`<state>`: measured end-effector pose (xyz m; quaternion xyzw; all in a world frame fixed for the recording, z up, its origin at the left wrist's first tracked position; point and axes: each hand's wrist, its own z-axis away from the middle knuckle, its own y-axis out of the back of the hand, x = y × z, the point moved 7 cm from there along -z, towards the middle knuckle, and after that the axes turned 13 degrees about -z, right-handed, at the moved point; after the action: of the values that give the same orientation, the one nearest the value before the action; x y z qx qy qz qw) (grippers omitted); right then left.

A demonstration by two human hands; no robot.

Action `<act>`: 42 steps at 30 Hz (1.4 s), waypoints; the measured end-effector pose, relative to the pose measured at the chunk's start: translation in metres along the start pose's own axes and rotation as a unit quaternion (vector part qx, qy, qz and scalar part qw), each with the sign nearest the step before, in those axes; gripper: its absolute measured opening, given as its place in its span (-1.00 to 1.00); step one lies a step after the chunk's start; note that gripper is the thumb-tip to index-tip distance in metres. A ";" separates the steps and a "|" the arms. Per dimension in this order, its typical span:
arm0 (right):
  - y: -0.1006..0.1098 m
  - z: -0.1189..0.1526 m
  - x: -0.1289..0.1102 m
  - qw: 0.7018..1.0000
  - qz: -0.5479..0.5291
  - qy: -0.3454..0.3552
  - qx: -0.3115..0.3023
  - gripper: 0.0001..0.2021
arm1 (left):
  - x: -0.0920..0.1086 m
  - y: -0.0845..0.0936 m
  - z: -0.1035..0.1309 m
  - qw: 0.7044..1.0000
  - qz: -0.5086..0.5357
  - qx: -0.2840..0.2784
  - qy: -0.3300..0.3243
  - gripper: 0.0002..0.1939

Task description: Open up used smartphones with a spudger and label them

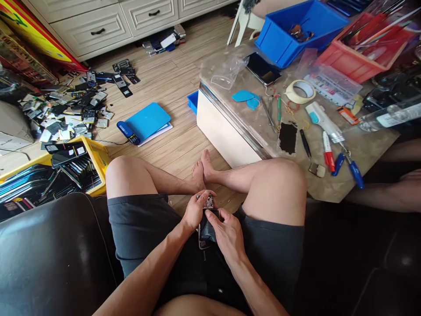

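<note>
Between my knees I hold an opened smartphone point(202, 241) with its inner parts bare. My left hand point(194, 210) is closed round its upper end, thumb beside the exposed circuit board point(209, 202). On the phone's lower part lies a dark, shiny, flat piece point(207, 230), perhaps its battery; I cannot tell for sure. My right hand point(229, 232) is closed at the phone's right side, its thumb and fingers gripping the edge of this dark piece. The fingertips under the phone are hidden.
On the right table point(237, 118) lie a phone point(262, 69), masking tape point(300, 91), markers and small tools, with blue point(279, 41) and red bins point(355, 57) behind. A yellow crate point(101, 156) of phones, loose phone parts point(72, 109) and a blue folder point(148, 120) are at left.
</note>
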<state>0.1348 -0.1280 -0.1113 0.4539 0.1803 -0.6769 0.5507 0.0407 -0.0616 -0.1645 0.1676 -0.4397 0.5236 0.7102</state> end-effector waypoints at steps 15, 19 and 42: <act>-0.001 -0.008 0.005 0.998 -0.021 -0.003 -0.060 -0.55 | 0.018 0.005 0.000 0.999 -0.024 0.018 -0.018 -0.76; 0.000 -0.001 -0.002 1.000 0.013 0.019 -0.011 -0.53 | 0.015 0.007 -0.006 0.996 -0.071 0.041 -0.024 -0.82; 0.047 -0.013 -0.052 0.910 -0.408 -0.046 -0.061 -0.62 | 0.071 -0.020 0.035 0.995 0.048 -0.080 0.023 -0.61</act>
<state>0.1819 -0.1037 -0.0640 0.2753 0.3649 -0.8503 0.2609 0.0470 -0.0517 -0.0841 0.0774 -0.4711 0.5241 0.7053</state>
